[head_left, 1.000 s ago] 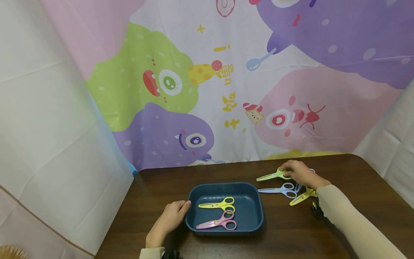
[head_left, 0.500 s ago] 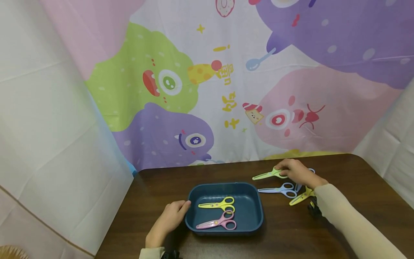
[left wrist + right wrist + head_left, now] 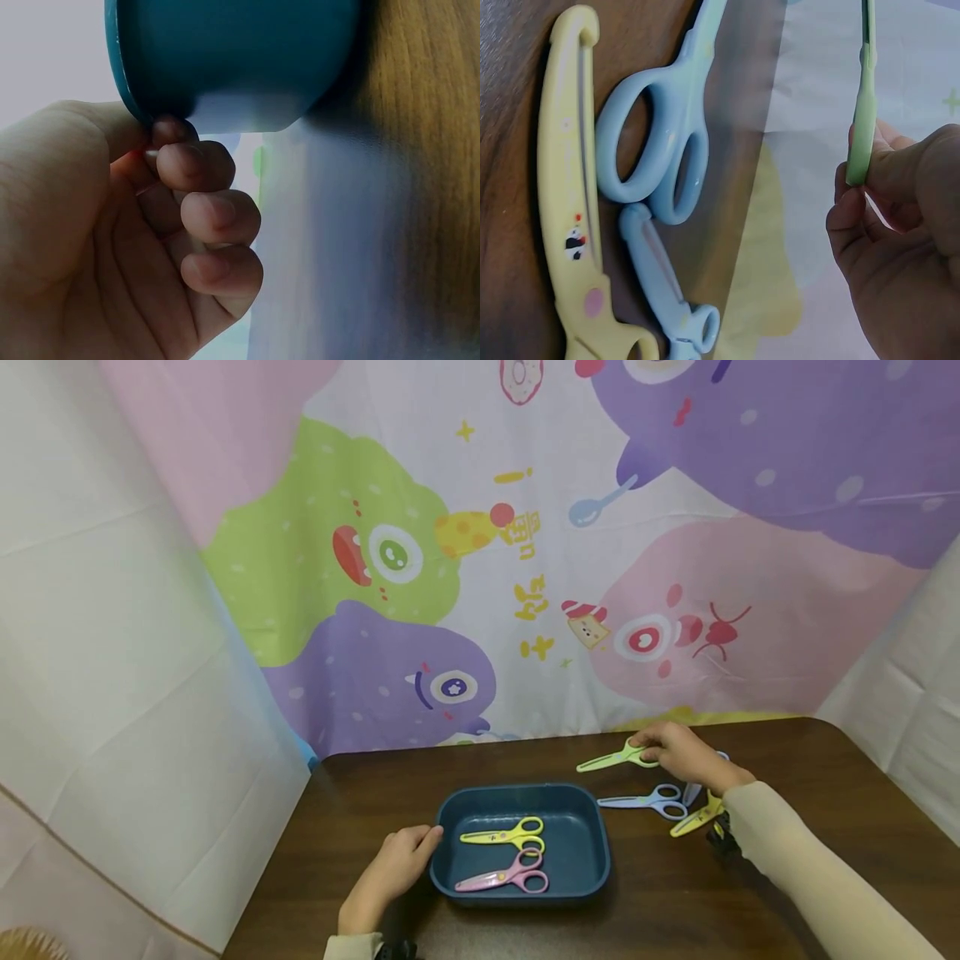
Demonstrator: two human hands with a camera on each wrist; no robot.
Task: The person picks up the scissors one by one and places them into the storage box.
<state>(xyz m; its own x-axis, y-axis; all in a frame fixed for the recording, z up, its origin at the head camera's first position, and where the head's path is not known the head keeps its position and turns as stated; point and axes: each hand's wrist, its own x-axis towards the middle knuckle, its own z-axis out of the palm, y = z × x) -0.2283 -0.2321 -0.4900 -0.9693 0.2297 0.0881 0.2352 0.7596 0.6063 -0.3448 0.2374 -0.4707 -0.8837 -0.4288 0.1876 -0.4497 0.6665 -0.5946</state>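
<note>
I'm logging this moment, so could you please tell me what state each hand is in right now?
Left hand: closed, pinching the rim of the dark blue tray.
Right hand: closed, holding the green scissors by the handles.

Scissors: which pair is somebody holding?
The light green pair, pinched by the right hand. It alone is green and held; the others lie in the tray or on the table.

Pale-green scissors [image 3: 617,757], blades together, pointing left, held beyond far right corner of upright dark-blue tray [image 3: 576,847].
</note>
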